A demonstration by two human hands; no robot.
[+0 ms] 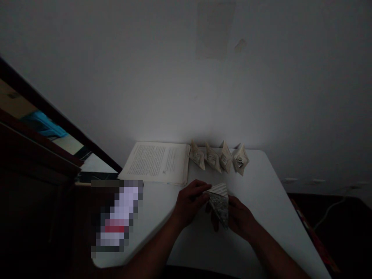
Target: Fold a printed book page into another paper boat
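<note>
Both my hands meet over the middle of a white table [261, 193]. Between them is a folded piece of printed paper [219, 199], pointed downward like a triangle. My left hand [188, 203] pinches its upper left corner with closed fingers. My right hand [240, 219] holds it from below and the right, fingers curled under the fold. The scene is dim.
Several finished folded paper shapes [219, 158] stand in a row at the table's far edge against the wall. A stack of printed pages [157, 161] lies to their left. A blurred-out object [119, 217] sits at the table's left. Dark wooden furniture [35, 155] stands at left.
</note>
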